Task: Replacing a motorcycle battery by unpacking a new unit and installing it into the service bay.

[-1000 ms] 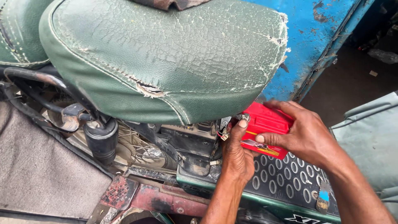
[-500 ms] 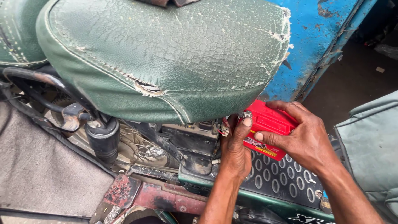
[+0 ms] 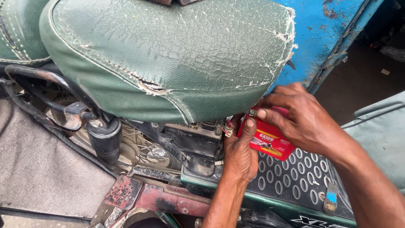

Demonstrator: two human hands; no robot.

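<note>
Cracked green seat [image 3: 168,55]: fills the upper frame; cover torn along the lower seam, edge flaking at the right end. Taken as landmark for all positions below.

Blue painted panel [image 3: 314,38]: directly right of the seat, paint chipped.

Grey fabric cover [image 3: 38,169]: below and left of the seat.

Perforated dark side panel [image 3: 295,179]: below the right end of the seat, green trim along its lower edge.

Rusty red bracket [image 3: 139,196]: below the seat's middle, low in the frame.

Black shock absorber [image 3: 103,139]: under the left part of the seat, beside a spoked wheel.

Right hand [image 3: 306,120]: just below the right end of the seat, laid over the top of the red battery [image 3: 268,141]. Fingers curled over the battery's upper edge, fingertips at its top left corner; grasping the battery.

Left hand [image 3: 240,154]: under the right end of the seat, rising from the bottom of the frame. Thumb pressed flat against the left face of the battery, remaining fingers tucked behind in the frame cavity; supporting the battery, full closure not discernible.

Red battery: tilted, at the opening beneath the right end of the seat, above the perforated panel, held between both hands.

Small wired connector [image 3: 228,128]: just left of the battery, under the seat rim, touching the left thumb area.
</note>
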